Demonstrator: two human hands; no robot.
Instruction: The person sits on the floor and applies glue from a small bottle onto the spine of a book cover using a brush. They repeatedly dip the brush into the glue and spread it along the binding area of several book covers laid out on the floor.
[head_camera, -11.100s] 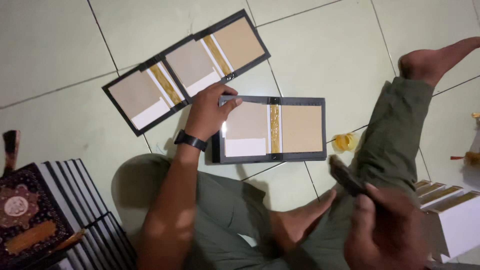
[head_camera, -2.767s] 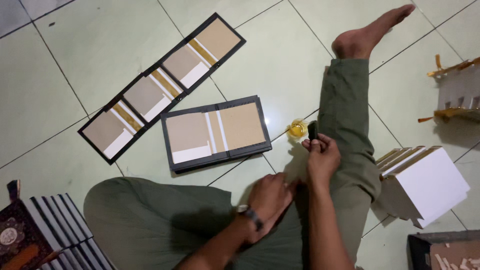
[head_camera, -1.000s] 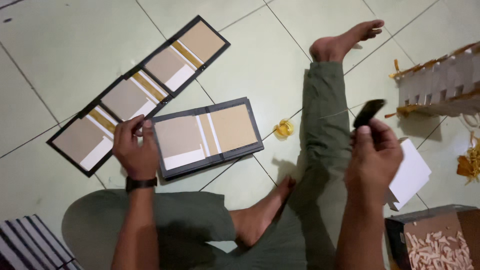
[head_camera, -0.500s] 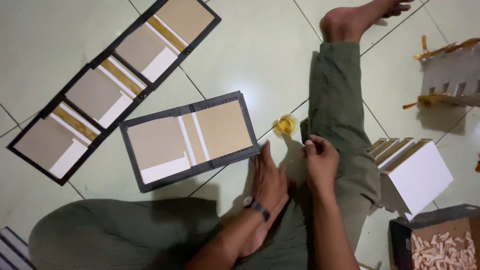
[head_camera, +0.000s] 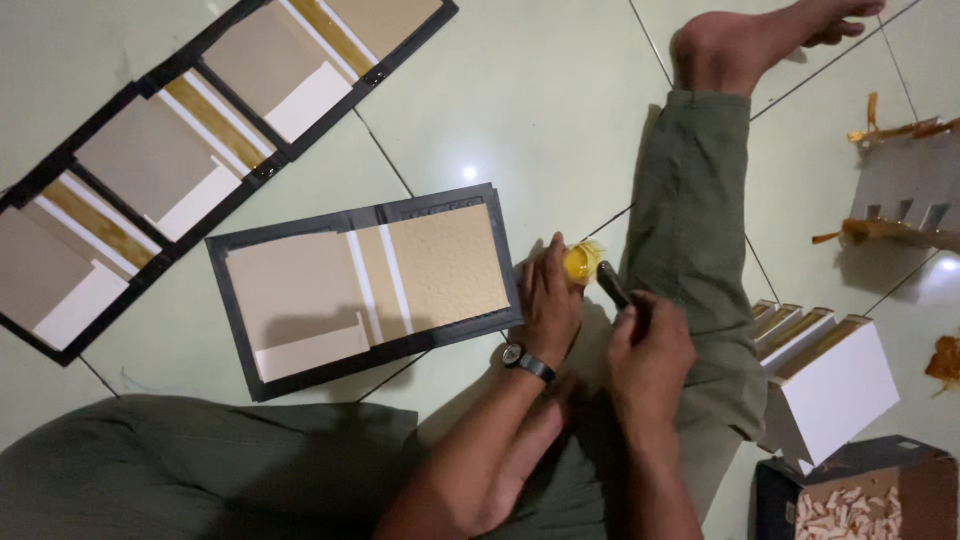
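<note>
Left hand (head_camera: 548, 300) shifted fwd, now clamped on yellow pot (head_camera: 581, 263); right hand (head_camera: 648, 350) grip shut on dark tool (head_camera: 613, 285), tip at pot, beside black-framed panel (head_camera: 365, 283) on floor.

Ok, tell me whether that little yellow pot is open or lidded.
Open. The yellow pot, held by the left hand, shows bare yellow contents and no lid; the right hand holds a dark tool beside it.

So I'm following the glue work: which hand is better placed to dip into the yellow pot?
The right hand: it holds the dark tool, tip beside the yellow pot. The left hand is busy gripping that pot.
</note>
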